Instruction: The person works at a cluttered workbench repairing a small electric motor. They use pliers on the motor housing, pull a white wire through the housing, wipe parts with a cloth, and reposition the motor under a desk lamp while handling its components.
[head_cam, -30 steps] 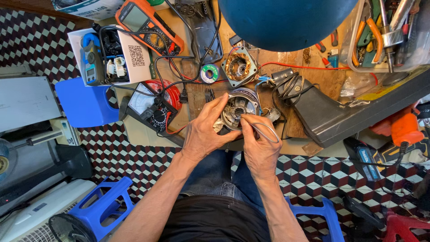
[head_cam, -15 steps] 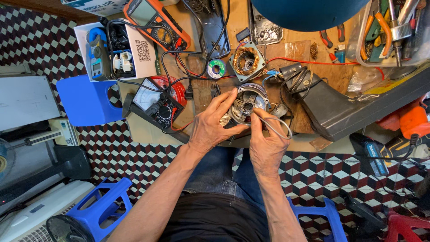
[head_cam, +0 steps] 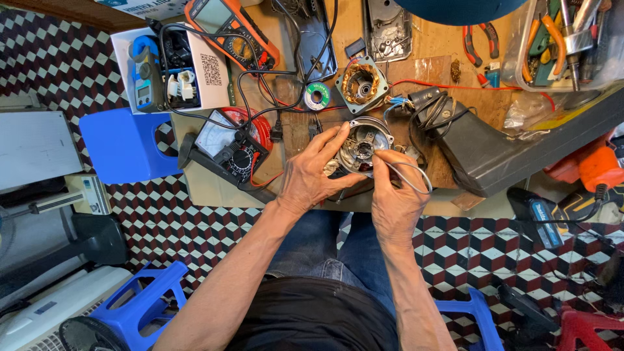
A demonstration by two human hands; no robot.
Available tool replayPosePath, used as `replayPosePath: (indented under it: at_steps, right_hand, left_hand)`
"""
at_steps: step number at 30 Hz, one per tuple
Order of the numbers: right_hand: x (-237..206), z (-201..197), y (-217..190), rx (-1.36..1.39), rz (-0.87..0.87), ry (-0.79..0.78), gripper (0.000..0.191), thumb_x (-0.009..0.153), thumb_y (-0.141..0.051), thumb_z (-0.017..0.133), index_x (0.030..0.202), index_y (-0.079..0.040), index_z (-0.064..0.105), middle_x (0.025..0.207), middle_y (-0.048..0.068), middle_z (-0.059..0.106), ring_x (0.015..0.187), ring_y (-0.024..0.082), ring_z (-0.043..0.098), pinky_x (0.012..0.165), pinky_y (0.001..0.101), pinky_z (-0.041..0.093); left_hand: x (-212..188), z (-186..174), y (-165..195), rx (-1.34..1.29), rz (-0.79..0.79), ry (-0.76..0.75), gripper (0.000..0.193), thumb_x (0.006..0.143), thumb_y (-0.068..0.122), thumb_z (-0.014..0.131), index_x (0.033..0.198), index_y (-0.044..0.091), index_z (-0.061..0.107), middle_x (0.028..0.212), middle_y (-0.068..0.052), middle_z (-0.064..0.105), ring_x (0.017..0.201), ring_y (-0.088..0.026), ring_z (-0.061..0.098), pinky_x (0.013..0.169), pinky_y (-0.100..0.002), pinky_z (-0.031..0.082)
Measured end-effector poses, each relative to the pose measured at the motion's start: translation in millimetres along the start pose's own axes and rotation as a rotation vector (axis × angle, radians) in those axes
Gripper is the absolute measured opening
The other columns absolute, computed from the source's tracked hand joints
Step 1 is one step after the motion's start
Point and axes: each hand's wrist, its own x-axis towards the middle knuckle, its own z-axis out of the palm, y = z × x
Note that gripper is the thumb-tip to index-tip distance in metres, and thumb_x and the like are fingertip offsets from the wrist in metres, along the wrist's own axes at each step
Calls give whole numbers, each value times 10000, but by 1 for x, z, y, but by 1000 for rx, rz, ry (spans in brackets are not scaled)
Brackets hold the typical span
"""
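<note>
View from above of a small motor housing (head_cam: 364, 144), round, grey and open-faced, held at the near edge of the wooden tabletop (head_cam: 442, 65), directly above the seated person's knees. The left hand (head_cam: 312, 175) cups the housing from the side, its fingers spread and curved around the rim with the forefinger reaching over the top edge; this appears to steady the part and tilt its open face toward the eye. The right hand (head_cam: 396, 201) is nearly closed, its thumb and forefinger pinching a thin pale wire (head_cam: 409, 172) that loops out to the right and returns toward the housing's opening; what the wire's tip touches inside cannot be told. Just beyond the housing lies a second, square-framed motor part with copper windings (head_cam: 361, 83), near a small spool of solder (head_cam: 316, 95). To the left rests an analogue meter (head_cam: 224, 143) with red and black leads, and farther back an orange multimeter (head_cam: 227, 29), both within arm's reach. Pliers (head_cam: 480, 40) lie at the far right.
</note>
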Motion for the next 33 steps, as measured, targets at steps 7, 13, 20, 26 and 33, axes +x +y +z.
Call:
replayPosePath:
  at_steps: [7,13,20,26,33]
  right_hand:
    - [1,3,-4,-27,43,2,101,979,-30,730,1069,9,755,973,47,710,819,86,606,736,232,495]
    - [0,6,-8,-32,-54,41,97,985,-35,720,1067,2,756,984,32,717,874,80,652,779,221,526]
    - [17,4,-6,-35,67,-18,95,971,-61,741,1054,-18,753,869,-22,665,737,20,540,662,201,460]
    - [26,7,-6,-22,61,-49,79,962,-51,729,1001,-47,660,793,-67,609,700,-12,512,622,176,447]
    - [26,7,-8,-37,83,-57,82,953,-41,718,962,-61,639,757,-77,595,674,-18,496,602,173,434]
  left_hand:
    - [2,-8,0,24,50,-3,904,738,460,913,1486,118,538,1402,-120,625,1139,-288,712,898,-374,606]
    - [8,-15,4,33,71,-1,882,741,474,910,1451,78,568,1370,-116,646,1107,-272,725,893,-361,611]
    - [15,-22,6,22,88,2,841,725,463,921,1399,60,619,1303,-125,685,1085,-270,733,907,-356,599]
    - [19,-27,4,-7,96,-4,841,715,460,926,1391,52,634,1292,-136,691,1106,-262,730,930,-353,597]
    - [19,-28,1,-30,91,-19,844,721,452,925,1403,55,625,1298,-130,687,1109,-249,732,930,-338,600]
